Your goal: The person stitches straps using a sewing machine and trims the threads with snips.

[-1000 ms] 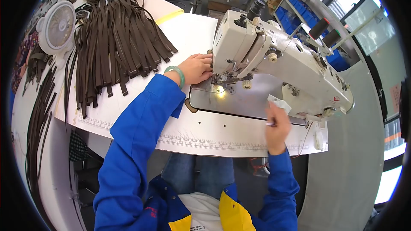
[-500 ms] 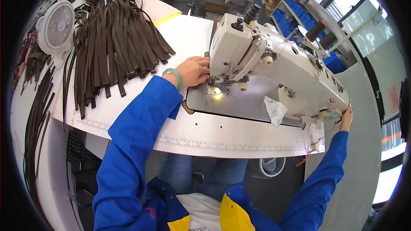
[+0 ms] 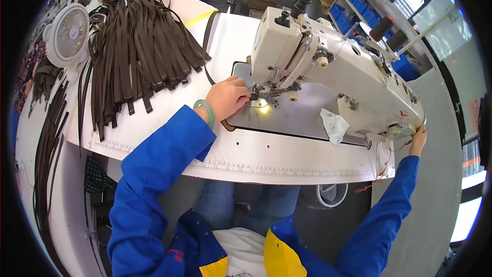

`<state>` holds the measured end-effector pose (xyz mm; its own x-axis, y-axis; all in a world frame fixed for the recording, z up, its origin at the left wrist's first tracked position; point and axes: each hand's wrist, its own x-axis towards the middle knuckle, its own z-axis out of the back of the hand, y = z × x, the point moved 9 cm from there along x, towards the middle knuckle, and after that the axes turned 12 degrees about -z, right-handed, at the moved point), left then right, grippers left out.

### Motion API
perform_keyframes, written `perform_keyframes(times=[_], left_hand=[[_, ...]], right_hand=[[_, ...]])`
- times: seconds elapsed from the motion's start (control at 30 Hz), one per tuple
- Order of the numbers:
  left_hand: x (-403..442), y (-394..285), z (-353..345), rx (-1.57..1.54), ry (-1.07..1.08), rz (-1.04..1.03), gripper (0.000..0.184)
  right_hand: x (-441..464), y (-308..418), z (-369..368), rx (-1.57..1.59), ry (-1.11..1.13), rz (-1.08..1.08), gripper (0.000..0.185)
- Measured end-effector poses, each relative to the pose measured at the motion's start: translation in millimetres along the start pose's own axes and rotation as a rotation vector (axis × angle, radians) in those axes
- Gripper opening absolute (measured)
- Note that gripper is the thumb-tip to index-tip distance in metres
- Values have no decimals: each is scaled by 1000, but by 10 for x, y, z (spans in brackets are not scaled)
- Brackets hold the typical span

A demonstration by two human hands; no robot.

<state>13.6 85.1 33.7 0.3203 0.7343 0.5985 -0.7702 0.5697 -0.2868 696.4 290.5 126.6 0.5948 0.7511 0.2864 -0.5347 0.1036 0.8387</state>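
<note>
My left hand (image 3: 229,98) is closed in a pinch on a dark brown strap (image 3: 207,38), close to the needle area of the white sewing machine (image 3: 353,66). One end of this strap shows just past my fingertips by the presser foot; the rest curves back behind my hand across the table. A small lamp lights the needle plate (image 3: 264,106). At the machine's far right end, my right hand (image 3: 418,141) grips around the handwheel (image 3: 424,118), its fingertips partly hidden behind it.
A thick bundle of brown straps (image 3: 143,46) lies on the table's left, beside a white fan (image 3: 67,33). More straps (image 3: 48,159) hang at far left. A white scrap (image 3: 334,126) is stuck on the machine. Thread spools (image 3: 382,28) stand behind, and a bin (image 3: 332,195) sits below.
My left hand has shifted down and slightly left, drawing the strap toward me, so its end and length now show. My right hand stays at the machine's end. The view has shifted slightly.
</note>
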Motion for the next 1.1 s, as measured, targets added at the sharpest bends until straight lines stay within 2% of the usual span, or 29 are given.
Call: perform_keyframes(times=[0.03, 0.13, 0.23, 0.33, 0.43, 0.53, 0.63, 0.7, 0.8, 0.83, 0.93, 1.03, 1.1], left_hand=[[0, -7, -9, -12, 3, -29, 4], [4, -49, -13, -2, 28, -122, 11], [23, -147, -35, 115, 66, -219, 19], [-13, -234, -48, 248, 101, -270, 23], [-5, -248, -62, 280, 152, -253, 24], [-11, -218, -94, 295, 155, -255, 24], [-14, -202, -102, 310, 157, -252, 24], [-13, -213, -108, 322, 172, -248, 24], [-4, -216, -111, 325, 197, -226, 24], [1, -228, -92, 332, 163, -247, 23], [-8, -239, -73, 346, 93, -287, 22], [7, -229, -72, 349, 94, -289, 22], [4, -214, -89, 353, 101, -289, 21]], right_hand=[[-6, -27, 8, -18, -32, 22, 43], [-171, -337, -188, 308, 38, -55, 44], [-419, -422, -387, 723, 134, -22, 44], [-184, -359, -153, 383, -47, -73, 45], [-141, 417, 50, -10, -80, 239, 50], [605, 134, 2, -427, 58, 110, 51], [285, 5, 29, -271, 20, 26, 49], [47, -437, -183, 401, 98, -13, 47], [-188, -765, -368, 252, 88, -147, 47], [-180, -744, -345, 346, 47, -145, 47], [-168, -138, -79, 371, -41, -38, 49], [27, 429, 20, -99, -83, 181, 50], [350, 280, 32, -201, -66, 218, 49]])
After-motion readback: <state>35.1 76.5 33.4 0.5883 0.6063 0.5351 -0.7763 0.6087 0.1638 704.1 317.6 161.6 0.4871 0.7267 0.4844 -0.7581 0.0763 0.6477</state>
